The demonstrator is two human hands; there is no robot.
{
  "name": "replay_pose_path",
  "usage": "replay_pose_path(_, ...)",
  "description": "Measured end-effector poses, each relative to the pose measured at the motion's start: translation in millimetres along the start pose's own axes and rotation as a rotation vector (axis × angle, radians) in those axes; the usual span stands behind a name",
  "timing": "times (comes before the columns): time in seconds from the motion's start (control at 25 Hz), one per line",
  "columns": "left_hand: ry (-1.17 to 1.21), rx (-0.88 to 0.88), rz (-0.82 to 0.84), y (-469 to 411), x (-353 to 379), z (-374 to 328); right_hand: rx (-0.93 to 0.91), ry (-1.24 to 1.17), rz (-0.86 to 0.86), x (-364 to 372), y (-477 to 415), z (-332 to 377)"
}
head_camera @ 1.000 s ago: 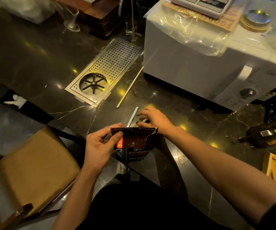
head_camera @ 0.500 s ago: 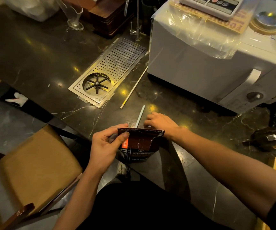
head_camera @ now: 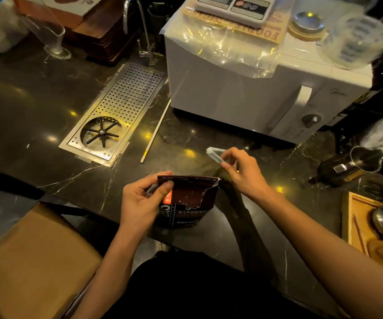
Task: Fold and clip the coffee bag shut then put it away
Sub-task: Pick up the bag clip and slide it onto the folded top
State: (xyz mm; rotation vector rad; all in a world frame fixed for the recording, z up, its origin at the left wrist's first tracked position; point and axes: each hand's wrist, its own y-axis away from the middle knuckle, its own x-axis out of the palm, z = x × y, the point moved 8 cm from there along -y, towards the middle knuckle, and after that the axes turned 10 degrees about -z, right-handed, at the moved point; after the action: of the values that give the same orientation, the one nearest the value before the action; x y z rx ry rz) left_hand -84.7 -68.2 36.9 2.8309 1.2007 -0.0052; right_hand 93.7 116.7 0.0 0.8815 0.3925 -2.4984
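Observation:
A dark brown coffee bag (head_camera: 187,202) with white lettering stands at the near edge of the black marble counter (head_camera: 36,116), its top folded over. My left hand (head_camera: 143,200) pinches the folded top at its left corner, thumb in front. My right hand (head_camera: 241,169) is just behind the bag's right corner and holds a pale blue-grey sealing clip (head_camera: 214,155) lifted off the counter, its free end pointing up and left.
A steel drip tray with a rinser (head_camera: 117,111) is set into the counter at left. A thin white stick (head_camera: 156,132) lies beside it. A white appliance (head_camera: 255,84) stands behind, a scale on top. A steel jug (head_camera: 365,157) and wooden tray (head_camera: 370,224) sit right.
The clip lay on the counter with my right hand reaching onto it; now that hand has picked it up. My left hand has kept its hold on the folded bag top.

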Motion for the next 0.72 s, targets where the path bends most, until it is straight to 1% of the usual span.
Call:
replay_pose_path(0.08, 0.000, 0.004, 0.019, -6, 11, 0, 0.122, -0.164, -0.086, -21, 9, -4)
replay_pose_path(0.16, -0.001, -0.001, 0.045, -12, 22, 1, 0.204, -0.281, -0.134, -39, 19, -7)
replay_pose_path(0.32, -0.028, 0.006, 0.099, -23, 42, 3, 0.301, -0.405, -0.241, -75, 36, -12)
replay_pose_path(0.48, -0.041, 0.012, 0.161, -31, 65, 1, 0.396, -0.582, -0.369, -104, 51, -14)
replay_pose_path(0.56, -0.033, 0.015, 0.190, -34, 76, -3, 0.439, -0.636, -0.408, -114, 58, -18)
replay_pose_path(0.72, -0.062, -0.002, 0.211, -40, 87, -2, 0.533, -0.660, -0.484, -120, 75, -30)
